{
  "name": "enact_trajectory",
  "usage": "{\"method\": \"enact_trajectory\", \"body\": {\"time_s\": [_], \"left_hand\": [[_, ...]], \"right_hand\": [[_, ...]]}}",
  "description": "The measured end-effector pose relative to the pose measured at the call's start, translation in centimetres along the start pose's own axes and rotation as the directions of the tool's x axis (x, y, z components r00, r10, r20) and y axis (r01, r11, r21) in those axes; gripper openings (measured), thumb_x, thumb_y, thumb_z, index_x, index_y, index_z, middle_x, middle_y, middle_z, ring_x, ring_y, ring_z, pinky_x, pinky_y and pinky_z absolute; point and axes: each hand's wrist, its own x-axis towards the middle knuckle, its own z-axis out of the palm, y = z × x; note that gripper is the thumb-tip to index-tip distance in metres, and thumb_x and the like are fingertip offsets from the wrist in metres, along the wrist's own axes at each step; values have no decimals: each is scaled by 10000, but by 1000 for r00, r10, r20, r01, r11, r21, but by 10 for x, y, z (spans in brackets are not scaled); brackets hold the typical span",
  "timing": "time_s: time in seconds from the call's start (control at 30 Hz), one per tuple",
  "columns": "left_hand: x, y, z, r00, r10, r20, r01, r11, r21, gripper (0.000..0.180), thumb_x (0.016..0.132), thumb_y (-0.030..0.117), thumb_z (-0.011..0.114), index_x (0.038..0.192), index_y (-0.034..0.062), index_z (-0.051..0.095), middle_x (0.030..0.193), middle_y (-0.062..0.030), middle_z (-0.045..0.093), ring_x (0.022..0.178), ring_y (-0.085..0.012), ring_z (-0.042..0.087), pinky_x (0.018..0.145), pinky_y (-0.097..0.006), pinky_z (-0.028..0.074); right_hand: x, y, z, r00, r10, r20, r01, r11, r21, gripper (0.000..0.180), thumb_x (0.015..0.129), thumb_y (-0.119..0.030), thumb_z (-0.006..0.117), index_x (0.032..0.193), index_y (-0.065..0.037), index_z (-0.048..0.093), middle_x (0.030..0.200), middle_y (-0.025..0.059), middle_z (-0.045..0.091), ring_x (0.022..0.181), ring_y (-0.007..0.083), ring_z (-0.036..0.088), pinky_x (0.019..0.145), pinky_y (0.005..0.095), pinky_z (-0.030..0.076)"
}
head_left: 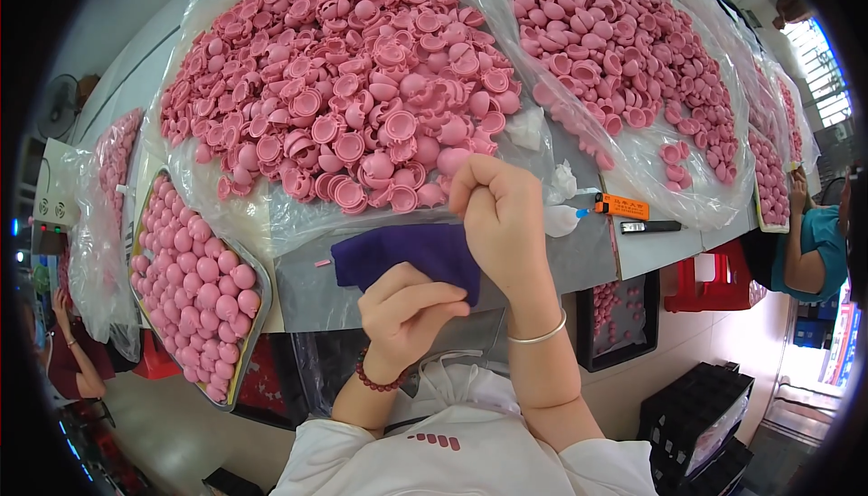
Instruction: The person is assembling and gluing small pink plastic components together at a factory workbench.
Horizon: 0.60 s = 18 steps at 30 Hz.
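Note:
A large heap of pink plastic half-shells lies on clear plastic sheeting in front of me. My right hand is closed at the heap's near edge, its curled fingers right beside the pink pieces. Whatever they may hold is hidden. Below and to the left, my left hand is closed too, thumb and fingers drawn together over a dark purple cloth. I cannot make out anything in them. The cloth lies on the grey table cover, with a small pink scrap at its left.
A tray of pink balls stands at the left. More shells fill a second sheet at the right. An orange lighter-like item, a black one and a white bottle lie right of my hand. Co-workers sit at both sides.

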Motion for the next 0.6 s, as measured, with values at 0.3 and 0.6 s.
{"method": "enact_trajectory", "body": {"time_s": [0.3,0.6], "left_hand": [[1,-1,12,986,165,-26,-162,981,103,296,553,101,787,825,69,674,615,-6,522,492,-135,443,421,-226,346],[-3,-2,14,982,184,-48,-176,975,132,282,575,78,782,825,61,654,607,-16,523,482,-145,441,424,-231,351]], "right_hand": [[-4,17,16,994,-109,-6,105,969,-222,138,636,64,389,609,17,515,538,118,530,485,247,541,484,315,415],[-3,14,18,999,-52,16,53,993,-102,141,640,59,387,608,8,515,539,112,536,479,246,545,478,309,422]]}}
